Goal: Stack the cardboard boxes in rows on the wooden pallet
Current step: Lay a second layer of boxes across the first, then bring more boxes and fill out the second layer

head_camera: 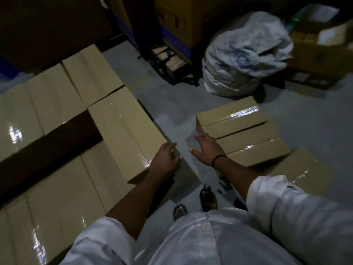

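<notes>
Tan taped cardboard boxes (122,129) sit packed in rows at left, top layer mostly filled, with one dark box-wide gap (57,138) mid-layer. The wooden pallet under them is hidden, so I only assume they rest on it. More tan floor boxes (244,134) lie side by side on the grey floor (172,104) to the right, plus one further box (298,169) near the right sleeve. My read: well along, several boxes left to move, gap to fill. Left hand (166,159) rests on the near corner of the stack, fingers loosely bent, gripping nothing. Right hand (208,148) reaches to the near end of the floor boxes, fingers spread; actual contact unclear. Black wristband (217,159) on the right wrist. White crumpled sack (246,60) and dark tall cartons (175,25) stand behind. Dim and blurred; stack height unreadable, left edge cut off.
</notes>
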Tool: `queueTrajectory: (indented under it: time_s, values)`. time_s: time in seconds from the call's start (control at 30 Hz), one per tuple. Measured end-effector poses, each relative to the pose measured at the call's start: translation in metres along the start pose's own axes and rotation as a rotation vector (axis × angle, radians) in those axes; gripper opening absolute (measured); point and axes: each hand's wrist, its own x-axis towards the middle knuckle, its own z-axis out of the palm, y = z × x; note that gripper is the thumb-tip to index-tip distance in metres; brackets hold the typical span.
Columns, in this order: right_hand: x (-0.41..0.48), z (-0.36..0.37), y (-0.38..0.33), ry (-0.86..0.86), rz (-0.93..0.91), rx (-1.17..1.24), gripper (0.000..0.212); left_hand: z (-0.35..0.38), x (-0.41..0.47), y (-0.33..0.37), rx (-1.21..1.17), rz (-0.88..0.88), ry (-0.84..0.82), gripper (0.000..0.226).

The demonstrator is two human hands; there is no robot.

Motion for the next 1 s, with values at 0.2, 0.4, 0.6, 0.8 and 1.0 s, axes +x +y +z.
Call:
queueTrajectory:
  time_s: [0.2, 0.4, 0.6, 0.8, 1.0]
  values:
    - [-0.052, 0.007, 0.03, 0.111, 0.231, 0.08, 0.063, 0.024, 0.004, 0.021, 0.016, 0.203, -0.128, 0.062]
    - [-0.118, 0.021, 0.061, 0.261, 0.456, 0.129, 0.063, 0.059, 0.0, 0.04, 0.029, 0.374, -0.299, 0.06]
    - [-0.185, 0.035, 0.086, 0.342, 0.652, 0.226, 0.065, 0.09, -0.019, 0.065, 0.056, 0.457, -0.402, 0.062]
    - [-0.23, 0.037, 0.107, 0.417, 0.75, 0.283, 0.064, 0.114, -0.024, 0.097, 0.13, 0.511, -0.455, 0.063]
    - [-0.26, 0.036, 0.142, 0.474, 0.788, 0.326, 0.063, 0.141, -0.033, 0.14, 0.135, 0.584, -0.498, 0.06]
